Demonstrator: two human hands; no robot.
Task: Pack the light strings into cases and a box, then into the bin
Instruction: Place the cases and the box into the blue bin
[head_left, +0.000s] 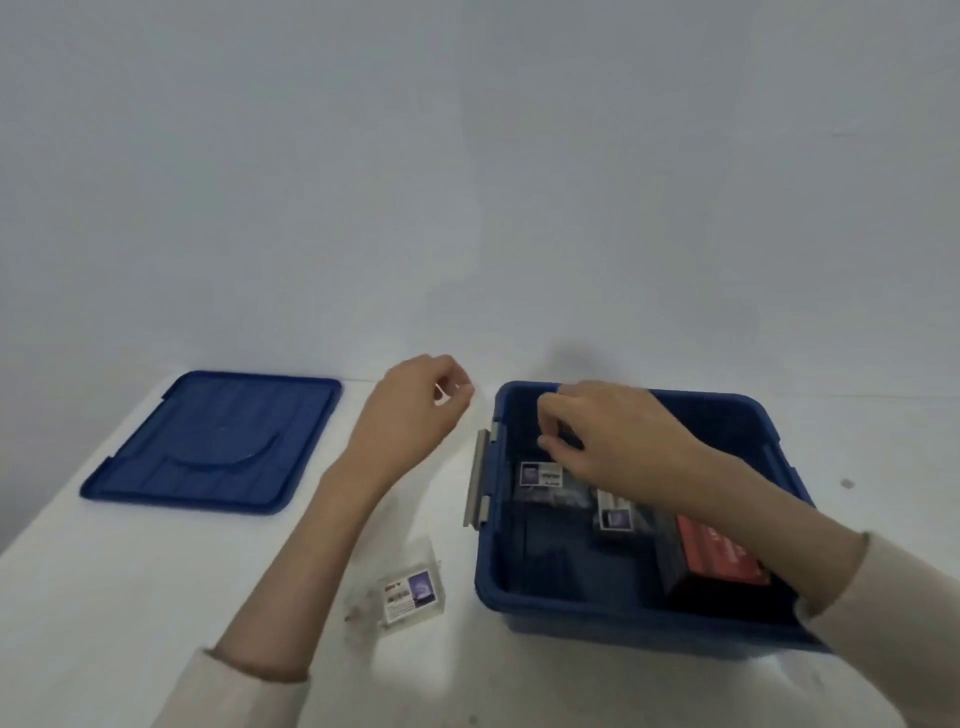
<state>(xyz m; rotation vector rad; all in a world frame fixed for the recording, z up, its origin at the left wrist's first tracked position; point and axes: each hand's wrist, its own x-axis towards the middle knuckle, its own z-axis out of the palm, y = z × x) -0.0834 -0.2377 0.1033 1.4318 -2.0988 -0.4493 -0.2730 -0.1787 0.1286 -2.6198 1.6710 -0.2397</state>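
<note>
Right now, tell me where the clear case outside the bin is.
In the head view, the clear case lies flat on the white table, just left of the blue bin, below the left forearm.

Nothing here is sharp enough for me to read. The clear plastic case (410, 592) lying on the white tabletop (156, 571) carries a paper label with a short red word, lines of small dark print and a purple picture, all blurred. Two more clear cases inside the blue plastic bin (519, 587) show similar white labels (541, 475) (615, 514) with dark smudged print. The red and black cardboard box (719, 558) in the bin bears pale lettering, too faint to make out.
</note>
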